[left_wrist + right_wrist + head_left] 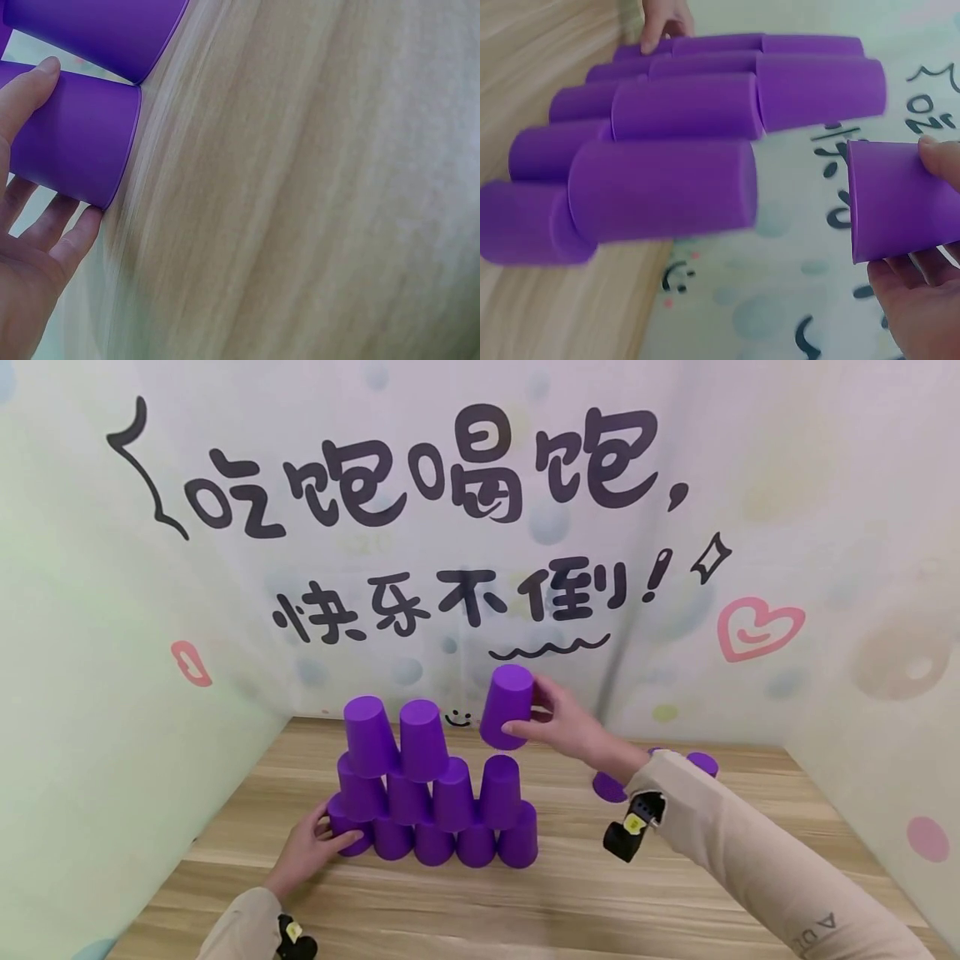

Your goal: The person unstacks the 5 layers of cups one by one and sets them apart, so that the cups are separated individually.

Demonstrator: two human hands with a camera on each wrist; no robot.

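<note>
Upside-down purple cups stand in a stepped stack, with several in the bottom row, several in the second, and two third-row cups (423, 739) at the left. My left hand (303, 853) grips the leftmost bottom cup (82, 139), thumb on one side and fingers on the other. Up in the air, my right hand (562, 720) holds another inverted purple cup (506, 708) by its side. That cup hangs just above the rightmost second-row cup (500, 792), to the right of the third-row pair. In the right wrist view its open rim faces the stack.
More purple cups (702, 765) are on the table (465, 918) at the right, partly hidden by my right forearm. A printed cloth backdrop (420, 543) rises behind the table, with pale walls at both sides.
</note>
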